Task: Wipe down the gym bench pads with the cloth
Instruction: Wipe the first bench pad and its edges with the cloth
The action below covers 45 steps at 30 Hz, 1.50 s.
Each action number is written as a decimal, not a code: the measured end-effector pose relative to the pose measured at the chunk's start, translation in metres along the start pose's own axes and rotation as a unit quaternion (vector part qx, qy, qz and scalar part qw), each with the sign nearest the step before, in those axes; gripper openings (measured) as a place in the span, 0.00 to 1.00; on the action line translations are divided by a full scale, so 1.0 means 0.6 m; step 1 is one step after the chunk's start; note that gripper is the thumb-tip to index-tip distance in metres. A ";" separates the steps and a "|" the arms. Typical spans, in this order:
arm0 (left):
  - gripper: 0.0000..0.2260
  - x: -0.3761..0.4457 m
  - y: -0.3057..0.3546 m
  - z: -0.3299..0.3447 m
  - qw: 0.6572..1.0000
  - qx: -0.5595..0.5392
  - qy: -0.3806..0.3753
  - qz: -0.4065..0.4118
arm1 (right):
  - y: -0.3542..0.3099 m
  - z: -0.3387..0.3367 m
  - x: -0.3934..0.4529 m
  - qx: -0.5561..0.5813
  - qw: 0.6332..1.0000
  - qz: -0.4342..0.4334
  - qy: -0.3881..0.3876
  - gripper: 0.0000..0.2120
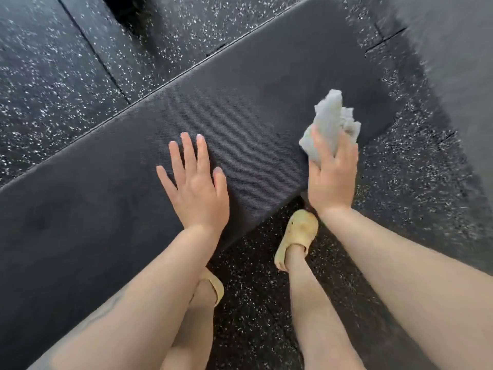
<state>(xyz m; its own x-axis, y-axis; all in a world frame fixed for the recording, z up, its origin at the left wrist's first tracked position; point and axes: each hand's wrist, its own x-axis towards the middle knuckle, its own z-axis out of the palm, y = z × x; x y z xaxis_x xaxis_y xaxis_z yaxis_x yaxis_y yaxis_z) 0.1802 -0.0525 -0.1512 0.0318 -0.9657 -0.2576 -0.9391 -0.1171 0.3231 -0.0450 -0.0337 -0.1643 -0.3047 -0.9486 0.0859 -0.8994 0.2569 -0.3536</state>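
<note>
The light is soft and even, fairly bright, with no hard glare, and only a weak shadow lies under the left hand (196,193) on the dark bench pad (240,108). The wide-angle lens bends the straight edge of the pad and stretches the forearms near the bottom corners. The middle is quite sharp, but the speckled floor (426,169) on the right is smeared by blur, and the cloth (332,124) looks a little soft.
</note>
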 end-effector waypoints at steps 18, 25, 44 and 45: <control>0.24 0.142 0.330 0.086 0.947 0.116 -0.050 0.296 | -0.125 -0.005 -0.079 0.561 0.629 0.532 0.083 0.23; 0.23 0.131 0.330 0.093 0.965 0.065 -0.001 0.252 | 0.062 -0.007 0.106 0.543 0.647 0.505 0.180 0.21; 0.26 0.194 0.341 0.073 0.999 0.038 -0.006 0.016 | 0.140 -0.067 0.140 0.189 0.919 0.345 -0.017 0.19; 0.27 0.206 0.346 0.072 0.999 0.036 0.000 0.003 | 0.158 -0.065 0.187 0.187 0.910 0.361 -0.078 0.16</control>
<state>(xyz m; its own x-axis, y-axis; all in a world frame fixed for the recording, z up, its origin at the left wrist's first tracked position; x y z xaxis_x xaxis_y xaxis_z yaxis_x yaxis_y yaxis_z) -0.0255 -0.1860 -0.1556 0.0258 -0.9666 -0.2551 -0.9615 -0.0938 0.2582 -0.1767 -0.1085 -0.1521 -0.6990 -0.5802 -0.4181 -0.3041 0.7702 -0.5606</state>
